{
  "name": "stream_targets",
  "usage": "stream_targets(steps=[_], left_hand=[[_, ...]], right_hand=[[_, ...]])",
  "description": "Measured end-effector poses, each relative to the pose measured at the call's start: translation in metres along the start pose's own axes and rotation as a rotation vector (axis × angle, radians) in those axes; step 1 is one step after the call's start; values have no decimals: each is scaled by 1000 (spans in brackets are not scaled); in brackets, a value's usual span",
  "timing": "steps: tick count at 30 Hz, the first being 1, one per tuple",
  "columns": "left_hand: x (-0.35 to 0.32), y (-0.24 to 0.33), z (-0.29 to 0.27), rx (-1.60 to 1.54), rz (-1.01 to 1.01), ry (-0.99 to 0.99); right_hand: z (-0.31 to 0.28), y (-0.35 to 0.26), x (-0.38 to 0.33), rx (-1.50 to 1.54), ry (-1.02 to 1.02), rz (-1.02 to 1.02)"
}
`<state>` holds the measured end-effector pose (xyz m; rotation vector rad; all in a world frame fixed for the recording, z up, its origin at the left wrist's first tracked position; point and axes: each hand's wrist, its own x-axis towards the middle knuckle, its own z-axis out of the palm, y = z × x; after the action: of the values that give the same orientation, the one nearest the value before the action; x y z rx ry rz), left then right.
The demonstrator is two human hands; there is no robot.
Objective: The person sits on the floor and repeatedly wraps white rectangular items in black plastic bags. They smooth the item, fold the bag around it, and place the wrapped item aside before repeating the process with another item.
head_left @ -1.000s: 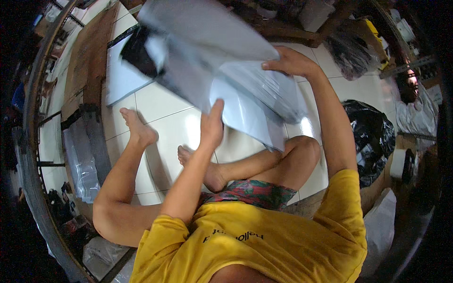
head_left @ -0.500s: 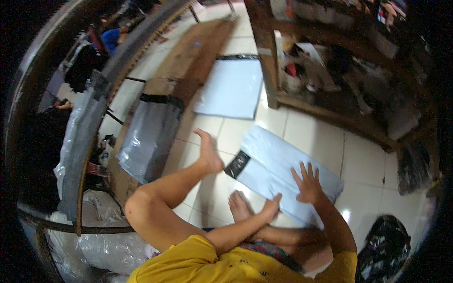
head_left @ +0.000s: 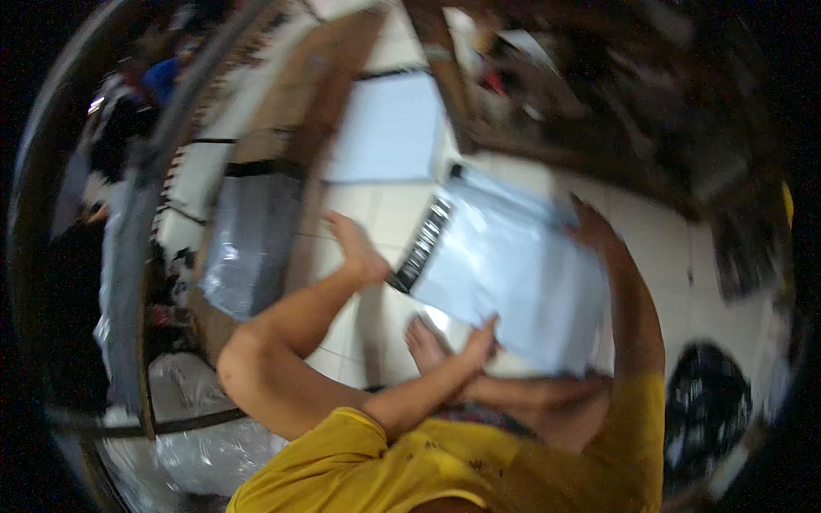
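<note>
In front of me a pale blue plastic mailing bag (head_left: 513,274) lies spread over the floor, a black strip along its left end. At the bag's near edge, my left hand (head_left: 481,344) is closed on the plastic, thumb on top. My right hand (head_left: 594,229) is at the bag's far right edge, blurred by motion, its fingers bent round the plastic. Part of those fingers is hidden. A fold or raised band runs along the far side of the bag.
Another pale bag (head_left: 389,128) lies flat farther off. Grey plastic bags (head_left: 252,244) rest on a long wooden board (head_left: 312,77) at the left. A wooden shelf frame (head_left: 590,175) stands at the far right. A black plastic bundle (head_left: 708,410) sits right of me.
My right hand has gone from lying spread on the bag to its far right edge. The bag now lies wider, and more of its black strip shows. My left hand stays at the near edge.
</note>
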<state>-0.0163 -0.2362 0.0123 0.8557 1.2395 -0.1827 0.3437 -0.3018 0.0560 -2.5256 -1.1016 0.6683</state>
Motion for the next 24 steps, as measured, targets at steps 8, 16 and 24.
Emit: stream_targets(steps=[8, 16, 24], left_hand=[[-6, -6, -6, -697, -37, -131], [-9, 0, -10, -635, -30, -97], [-9, 1, -11, -456, -9, -47]], right_hand=[[-20, -24, -25, -175, -78, -9], [-4, -9, -33, -340, 118, -270], [15, 0, -22, -806, 220, -231]])
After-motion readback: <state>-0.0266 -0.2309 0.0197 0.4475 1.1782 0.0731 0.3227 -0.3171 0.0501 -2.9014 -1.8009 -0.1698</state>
